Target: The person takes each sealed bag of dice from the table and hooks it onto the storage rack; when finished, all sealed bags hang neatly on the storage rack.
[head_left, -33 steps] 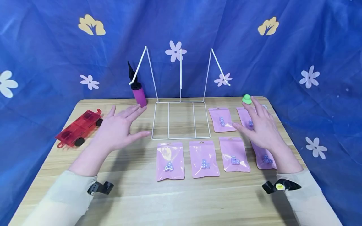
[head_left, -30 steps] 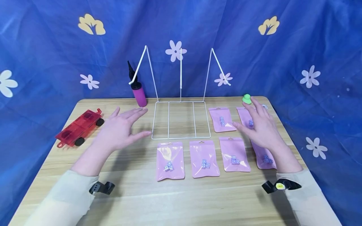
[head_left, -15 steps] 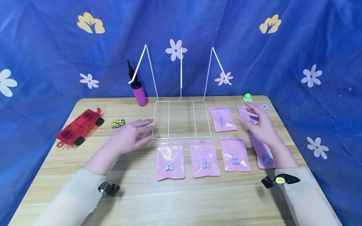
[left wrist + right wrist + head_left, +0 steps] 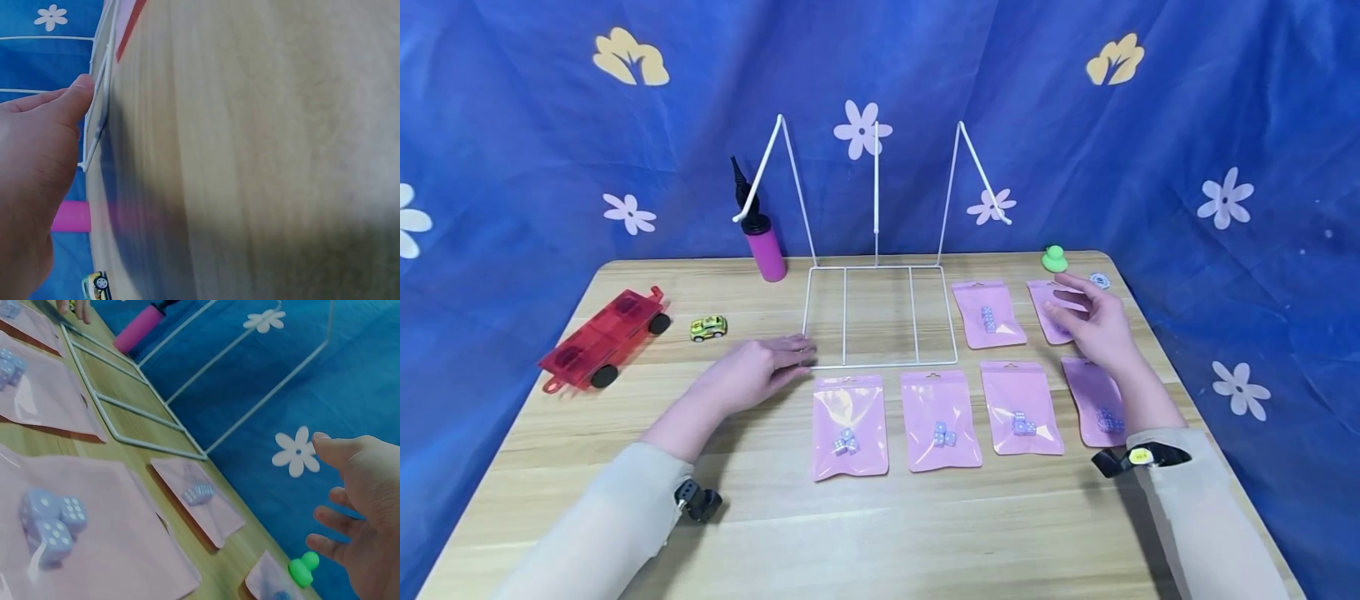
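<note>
At the front left corner of the white wire rack (image 4: 880, 365), my left hand (image 4: 752, 372) pinches the frame with thumb and fingertips. In the left wrist view the thumb lies against the rack's wire (image 4: 105, 106). My right hand (image 4: 1105, 333) is spread and relaxed over the right-hand bags, holding nothing. Beneath and beyond it lie a partly covered far pink zip bag (image 4: 1047, 298) and a nearer pink zip bag (image 4: 1084, 387). More pink bags, such as the front left pouch (image 4: 848, 408) and the pouch by the rack (image 4: 970, 304), each contain pale blue dice.
On the left stand a red wheeled toy cart (image 4: 602, 337) and a small yellow-green toy car (image 4: 708, 327). A purple hand pump (image 4: 766, 250) stands behind the rack's left side. A green toy duck (image 4: 1055, 259) and a small bluish disc (image 4: 1099, 280) sit at the back right.
My left hand has moved right and toward me to the rack's corner, uncovering the toy car, and its fingers have drawn together. My right hand has shifted slightly right, revealing the disc.
</note>
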Demonstrator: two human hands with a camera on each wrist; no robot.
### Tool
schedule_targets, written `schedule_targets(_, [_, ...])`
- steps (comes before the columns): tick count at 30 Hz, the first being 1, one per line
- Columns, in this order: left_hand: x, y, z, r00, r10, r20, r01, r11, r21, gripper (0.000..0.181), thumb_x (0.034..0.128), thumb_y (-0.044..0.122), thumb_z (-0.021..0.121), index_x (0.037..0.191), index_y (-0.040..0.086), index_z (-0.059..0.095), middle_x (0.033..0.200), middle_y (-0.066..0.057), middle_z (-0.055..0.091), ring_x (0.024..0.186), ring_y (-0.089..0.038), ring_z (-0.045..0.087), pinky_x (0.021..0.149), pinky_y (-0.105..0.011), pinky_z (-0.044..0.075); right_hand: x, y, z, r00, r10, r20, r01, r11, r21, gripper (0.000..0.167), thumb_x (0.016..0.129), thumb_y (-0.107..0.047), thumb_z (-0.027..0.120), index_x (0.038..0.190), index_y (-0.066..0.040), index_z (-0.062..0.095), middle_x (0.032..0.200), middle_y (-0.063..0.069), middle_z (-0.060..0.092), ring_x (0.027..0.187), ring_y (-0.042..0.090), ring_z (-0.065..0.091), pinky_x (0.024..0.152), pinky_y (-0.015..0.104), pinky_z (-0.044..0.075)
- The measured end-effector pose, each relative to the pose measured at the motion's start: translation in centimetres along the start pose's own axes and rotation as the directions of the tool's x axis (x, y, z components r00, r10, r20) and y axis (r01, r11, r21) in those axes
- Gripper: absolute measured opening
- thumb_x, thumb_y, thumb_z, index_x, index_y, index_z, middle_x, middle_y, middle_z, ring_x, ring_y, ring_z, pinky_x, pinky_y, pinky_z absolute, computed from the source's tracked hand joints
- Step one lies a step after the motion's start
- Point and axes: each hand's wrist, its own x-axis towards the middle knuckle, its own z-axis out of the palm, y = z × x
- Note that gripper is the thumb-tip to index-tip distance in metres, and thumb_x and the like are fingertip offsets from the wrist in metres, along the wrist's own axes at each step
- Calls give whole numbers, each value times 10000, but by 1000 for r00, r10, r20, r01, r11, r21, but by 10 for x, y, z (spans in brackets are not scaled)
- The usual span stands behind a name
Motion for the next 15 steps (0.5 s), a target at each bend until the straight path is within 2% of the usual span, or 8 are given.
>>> schedule_targets(4, [-1, -2, 4, 998, -27, 49, 28, 1000, -5, 277, 1001, 180, 765, 1251, 61, 784, 1332, -151, 710, 1244, -336, 677, 1073, -519, 537, 6, 9, -2, 997, 83, -3, -83, 996, -20, 573, 1028, -249, 740, 1519, -27, 546, 1504, 181, 568, 1338, 336, 595, 939, 99, 521])
schedule_targets(7, [-3, -4, 7, 997, -41, 65, 41, 999, -7, 242, 996, 163, 768, 1212, 56, 799, 1308, -158, 719, 1223, -334, 689, 1060, -518, 545, 9, 13, 0, 995, 104, 8, -104, 995, -11, 556, 1027, -249, 742, 1503, -23, 564, 1480, 197, 583, 1307, 307, 618, 918, 99, 530])
schedule_targets(11, [-4, -7, 11, 997, -58, 54, 59, 998, -26, 235, 997, 175, 770, 1191, 47, 804, 1291, -170, 717, 1211, -335, 692, 1038, -501, 556, 13, 15, 5, 995, 94, 38, -95, 995, 7, 531, 1031, -171, 729, 1491, 27, 556, 1462, 258, 581, 1288, 322, 623, 897, 101, 539])
schedule_targets(15, [-1, -8, 14, 995, -90, 31, 93, 993, -75, 225, 992, 186, 781, 1165, 45, 810, 1242, -167, 730, 1187, -322, 702, 1023, -486, 562, 16, 19, 10, 992, 117, 56, -118, 993, 16, 546, 1025, -180, 739, 1488, 41, 550, 1462, 251, 588, 1289, 319, 622, 905, 106, 539])
